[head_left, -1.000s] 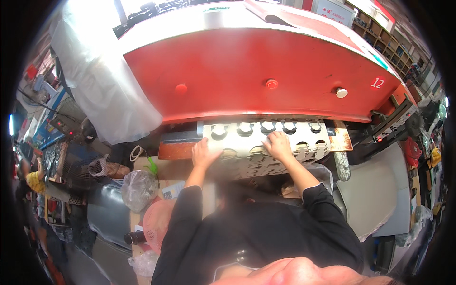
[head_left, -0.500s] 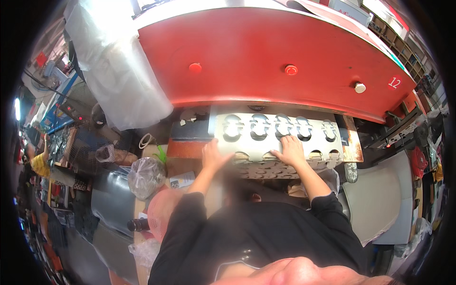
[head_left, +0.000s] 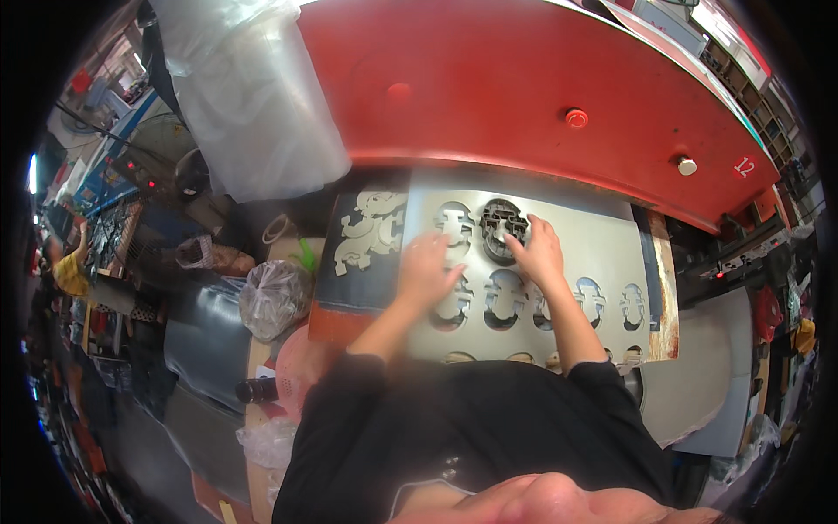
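We are leaning over a grey sheet (head_left: 602, 236) lying on the bed of a red press (head_left: 524, 79), and both our hands are resting on it. Our left hand (head_left: 426, 271) is lying flat with fingers spread, pressing down on the sheet beside an upper-left cutout; it is blurred, but it seems to be gripping nothing. Our right hand (head_left: 539, 251) is sitting open too, its fingertips touching the lower right edge of a dark cutting die (head_left: 504, 229), which is standing on the sheet in the upper row, between our hands and the press. We cannot tell whether those fingers are pinching the die or only nudging it. As for progress, we are judging the sheet as largely worked: holes (head_left: 592, 301) are already showing in two rows under and to the right of our hands, and the tops of more are peeking out along the near edge. What is looking unpunched is the plain stretch at the upper right, toward the far corner. To the left of the sheet, pale cut pieces (head_left: 367, 231) are lying on a dark panel, apart from our hands. Farther left, a clear bag (head_left: 275, 297) and a plastic-wrapped roll (head_left: 253, 96) are standing clear of the work.
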{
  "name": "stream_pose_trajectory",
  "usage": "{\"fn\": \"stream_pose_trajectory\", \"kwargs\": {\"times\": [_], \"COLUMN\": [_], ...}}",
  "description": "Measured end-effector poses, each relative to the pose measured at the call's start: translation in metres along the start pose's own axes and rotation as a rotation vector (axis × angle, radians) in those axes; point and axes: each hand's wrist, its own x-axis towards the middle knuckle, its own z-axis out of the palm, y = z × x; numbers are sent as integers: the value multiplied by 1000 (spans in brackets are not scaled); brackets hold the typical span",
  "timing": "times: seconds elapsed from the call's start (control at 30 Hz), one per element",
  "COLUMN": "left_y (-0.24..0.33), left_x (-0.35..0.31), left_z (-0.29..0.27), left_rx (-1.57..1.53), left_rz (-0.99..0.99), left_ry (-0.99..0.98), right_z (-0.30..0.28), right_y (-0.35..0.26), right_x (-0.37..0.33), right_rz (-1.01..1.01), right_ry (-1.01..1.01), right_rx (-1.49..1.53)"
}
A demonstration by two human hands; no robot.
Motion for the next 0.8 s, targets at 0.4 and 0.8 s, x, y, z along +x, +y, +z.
{"fn": "stream_pose_trajectory", "kwargs": {"times": [0.4,0.8], "left_y": [26,27], "left_x": [-4,4], "left_z": [24,19], "left_rx": [28,135], "left_rz": [-6,-21], "left_ry": [-379,-489], "right_z": [15,1], "right_y": [-64,1], "right_x": [-21,8], "right_rz": [223,163], "right_ry": [-252,-389], "right_rx": [-333,631]}}
